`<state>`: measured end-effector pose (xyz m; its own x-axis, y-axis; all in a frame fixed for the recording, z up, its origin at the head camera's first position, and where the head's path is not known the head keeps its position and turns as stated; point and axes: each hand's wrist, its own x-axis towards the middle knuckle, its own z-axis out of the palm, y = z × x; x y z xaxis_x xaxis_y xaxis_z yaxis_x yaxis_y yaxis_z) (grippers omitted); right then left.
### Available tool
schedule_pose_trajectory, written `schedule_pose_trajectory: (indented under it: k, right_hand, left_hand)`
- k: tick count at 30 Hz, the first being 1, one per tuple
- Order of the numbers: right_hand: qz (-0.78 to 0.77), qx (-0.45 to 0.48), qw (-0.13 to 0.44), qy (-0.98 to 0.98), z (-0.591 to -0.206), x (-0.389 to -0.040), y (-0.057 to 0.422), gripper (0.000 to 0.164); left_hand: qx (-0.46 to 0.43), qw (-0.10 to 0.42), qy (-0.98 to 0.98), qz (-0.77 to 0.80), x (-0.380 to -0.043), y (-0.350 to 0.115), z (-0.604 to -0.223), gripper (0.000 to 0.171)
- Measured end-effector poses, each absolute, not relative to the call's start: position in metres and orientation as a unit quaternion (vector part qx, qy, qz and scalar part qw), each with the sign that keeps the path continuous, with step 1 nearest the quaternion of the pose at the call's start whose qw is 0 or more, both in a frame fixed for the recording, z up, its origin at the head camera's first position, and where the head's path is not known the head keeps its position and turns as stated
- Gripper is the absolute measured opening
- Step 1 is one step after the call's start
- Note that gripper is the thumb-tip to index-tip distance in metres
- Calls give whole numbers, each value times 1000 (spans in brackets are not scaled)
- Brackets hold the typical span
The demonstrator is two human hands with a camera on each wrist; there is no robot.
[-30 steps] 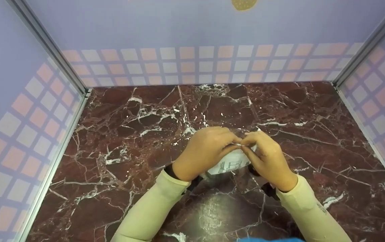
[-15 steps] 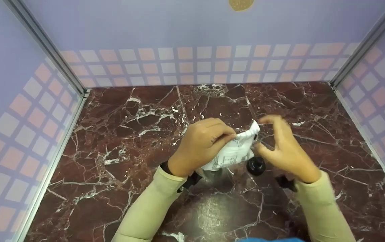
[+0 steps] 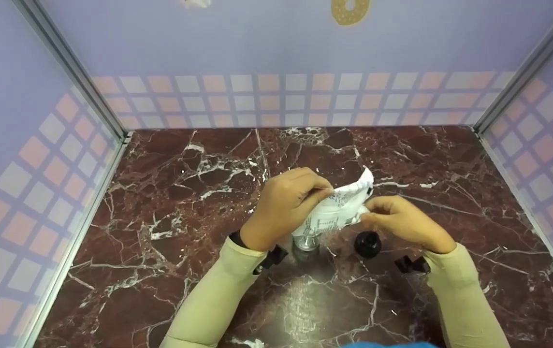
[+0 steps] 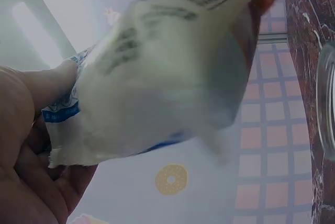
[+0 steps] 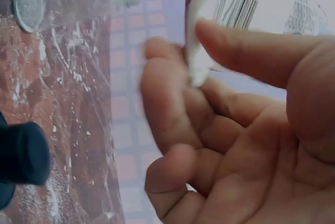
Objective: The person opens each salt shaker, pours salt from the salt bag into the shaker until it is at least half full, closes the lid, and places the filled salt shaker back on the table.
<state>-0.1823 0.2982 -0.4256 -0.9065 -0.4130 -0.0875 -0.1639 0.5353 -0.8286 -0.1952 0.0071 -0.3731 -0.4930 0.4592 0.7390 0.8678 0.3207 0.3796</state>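
Observation:
A white printed plastic packet (image 3: 337,212) hangs tilted between the hands, above a clear glass jar (image 3: 307,242). The left hand (image 3: 283,205) pinches the packet's upper left end between thumb and fingers. At its lower right corner, the right hand (image 3: 404,220) pinches the packet; the right wrist view shows the thumb beside a barcode on the packet (image 5: 235,4). The packet covers the jar's upper part in the head view. A round black lid with a knob (image 3: 368,244) lies on the table, just below the right hand.
The dark red marbled table (image 3: 184,290) has white veins and small white specks beyond the hands. Lilac panels with pink and white squares (image 3: 296,101) enclose it at the back and both sides.
The right hand let go of the packet's top edge, moved away right, then came back to its lower right corner. The black lid and jar came into view. The left hand kept its hold.

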Motion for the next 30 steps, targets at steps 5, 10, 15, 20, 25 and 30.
schedule_pose_trajectory:
  k: [5,10,15,20,25,30]
  right_hand:
    - [-471,-133,125,863,-419,-180,309,23]
    - [-472,-124,118,865,-415,-179,314,25]
    - [-471,-106,122,867,-413,-178,318,24]
    - [-467,-104,108,872,-410,-176,322,25]
    - [-464,-92,89,877,-405,-174,329,23]
    - [-461,-82,67,881,-404,-173,333,23]
  left_hand:
    - [-427,247,-780,-386,-197,2,-376,14]
    - [-452,254,-779,-351,-199,1,-379,16]
    - [-474,275,-766,-336,-203,2,-385,14]
    - [-453,237,-782,-358,-204,2,-391,12]
    - [-411,149,-806,-399,-206,2,-395,13]
    - [-362,56,-806,-466,-208,5,-404,11]
